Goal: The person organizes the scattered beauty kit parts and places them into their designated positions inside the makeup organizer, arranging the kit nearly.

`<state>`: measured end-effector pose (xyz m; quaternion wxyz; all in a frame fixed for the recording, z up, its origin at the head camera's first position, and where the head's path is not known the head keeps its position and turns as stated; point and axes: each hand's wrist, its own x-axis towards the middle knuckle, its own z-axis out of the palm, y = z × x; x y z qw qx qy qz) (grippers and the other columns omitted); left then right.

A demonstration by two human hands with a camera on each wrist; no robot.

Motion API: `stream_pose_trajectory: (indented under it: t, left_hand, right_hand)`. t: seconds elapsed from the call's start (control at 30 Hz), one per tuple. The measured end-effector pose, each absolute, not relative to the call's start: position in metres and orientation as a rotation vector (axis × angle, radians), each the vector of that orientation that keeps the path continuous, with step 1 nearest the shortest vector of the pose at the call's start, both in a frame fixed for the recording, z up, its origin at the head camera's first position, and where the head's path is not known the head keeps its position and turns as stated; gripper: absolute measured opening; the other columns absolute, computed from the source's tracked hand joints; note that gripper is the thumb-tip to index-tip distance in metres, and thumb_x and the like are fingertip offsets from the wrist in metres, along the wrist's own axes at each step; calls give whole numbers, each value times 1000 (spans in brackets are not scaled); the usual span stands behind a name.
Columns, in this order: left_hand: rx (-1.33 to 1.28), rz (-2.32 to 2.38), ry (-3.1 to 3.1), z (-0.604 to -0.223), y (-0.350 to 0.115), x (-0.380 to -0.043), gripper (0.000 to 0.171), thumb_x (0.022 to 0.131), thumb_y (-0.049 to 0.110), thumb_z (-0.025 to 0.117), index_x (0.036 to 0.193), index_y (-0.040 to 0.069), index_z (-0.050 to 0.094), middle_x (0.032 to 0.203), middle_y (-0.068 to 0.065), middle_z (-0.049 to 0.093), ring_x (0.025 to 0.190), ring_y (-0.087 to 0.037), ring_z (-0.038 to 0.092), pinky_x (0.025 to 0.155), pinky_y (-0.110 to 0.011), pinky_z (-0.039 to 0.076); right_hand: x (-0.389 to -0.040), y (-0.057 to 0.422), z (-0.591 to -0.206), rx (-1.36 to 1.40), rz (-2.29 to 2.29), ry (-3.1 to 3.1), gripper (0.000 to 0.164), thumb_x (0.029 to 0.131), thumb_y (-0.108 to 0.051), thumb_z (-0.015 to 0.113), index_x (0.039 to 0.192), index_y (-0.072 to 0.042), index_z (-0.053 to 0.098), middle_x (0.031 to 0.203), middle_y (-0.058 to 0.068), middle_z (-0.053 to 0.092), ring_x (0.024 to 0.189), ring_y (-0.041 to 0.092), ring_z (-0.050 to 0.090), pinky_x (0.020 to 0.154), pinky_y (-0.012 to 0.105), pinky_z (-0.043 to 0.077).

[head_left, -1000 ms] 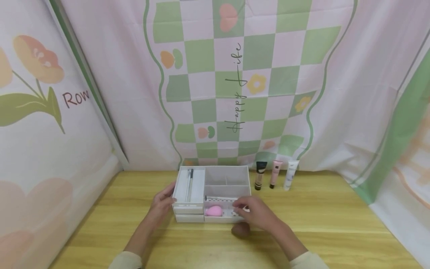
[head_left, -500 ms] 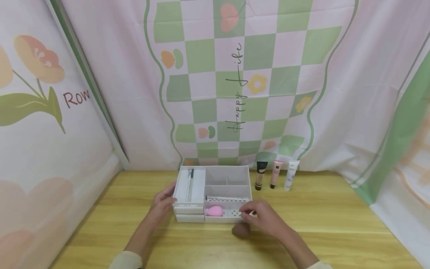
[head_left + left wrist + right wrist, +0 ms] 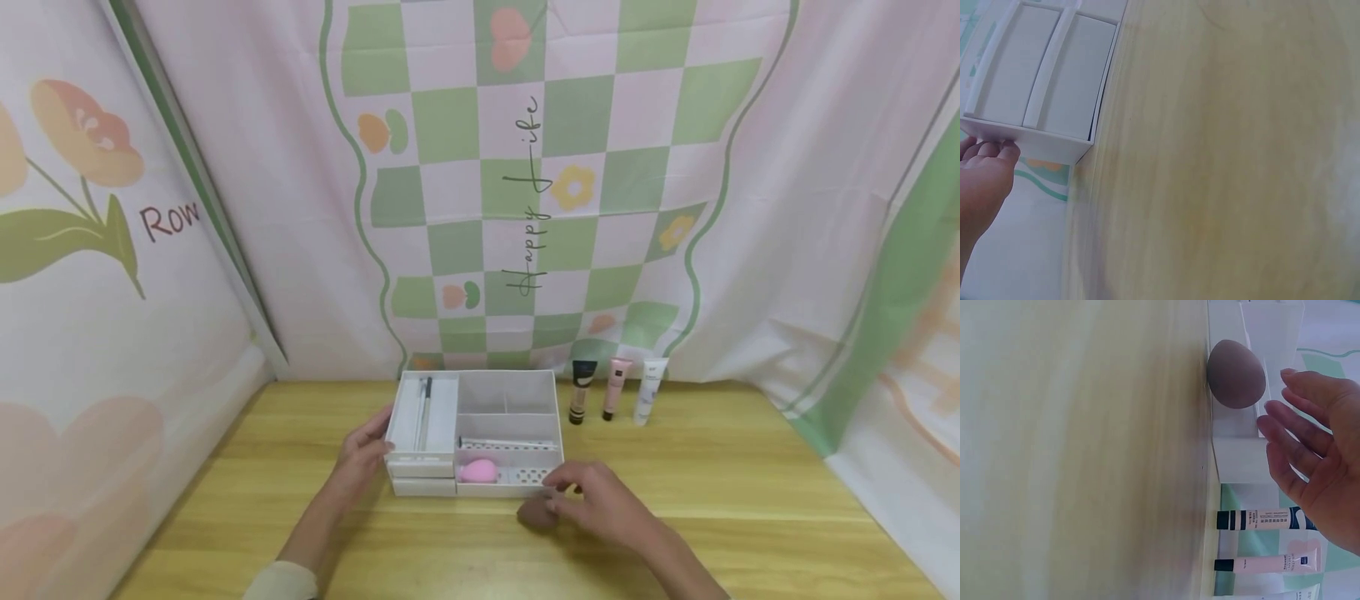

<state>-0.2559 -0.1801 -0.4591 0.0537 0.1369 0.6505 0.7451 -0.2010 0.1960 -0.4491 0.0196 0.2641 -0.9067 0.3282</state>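
Note:
My left hand (image 3: 363,454) rests against the left side of a white desktop organizer (image 3: 508,492). In the left wrist view, the fingertips of the left hand (image 3: 988,178) touch its side wall next to two drawer fronts. A brown makeup sponge (image 3: 537,512) sits on the table before the organizer's front right corner. Over it my right hand (image 3: 600,504) hovers with relaxed fingers. The right wrist view shows a gap between the right hand (image 3: 1316,437) and the brown sponge (image 3: 1236,375). A pink makeup sponge (image 3: 478,471) and a dotted item (image 3: 531,476) lie in the front compartment.
Thin brushes (image 3: 424,415) lie on the organizer's left top, and slim sticks (image 3: 506,443) in a middle compartment. Three tubes stand at the back right: black and beige (image 3: 581,392), pink (image 3: 616,389) and white (image 3: 649,392). A patterned curtain (image 3: 570,250) hangs behind the wooden table (image 3: 750,500).
My right hand has drawn back from the organizer's front compartment, moving down and right toward the brown sponge, and more of the dotted item shows. The left hand has stayed in place.

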Motion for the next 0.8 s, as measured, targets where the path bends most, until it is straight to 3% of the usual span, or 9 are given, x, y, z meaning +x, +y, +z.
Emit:
stream_pose_trajectory:
  t: [0.27,0.43,0.8]
  left_hand:
    - [403,2277,1972,-459,-179,-256,72,89,-8,45,156,-10,20,169,-25,14,157,-38,13,110,-12,38]
    - [413,2280,1990,-460,-179,-255,71,89,-8,45,155,-11,21,168,-26,15,156,-41,13,109,-11,40]
    - [390,2286,1990,-461,-179,-256,71,89,-7,47,156,-9,23,168,-23,17,157,-37,16,111,-14,39]
  right_hand:
    - [-197,190,-450,856,936,-2821,23,83,-21,80,105,-14,75,101,-6,75,92,6,68,80,27,62]
    - [-196,185,-450,910,776,-2845,25,80,-24,83,103,-16,77,100,-8,74,88,1,64,75,21,59]
    - [-196,180,-450,941,733,-2888,29,79,-19,84,106,-13,78,98,-5,73,84,-3,59,69,17,54]
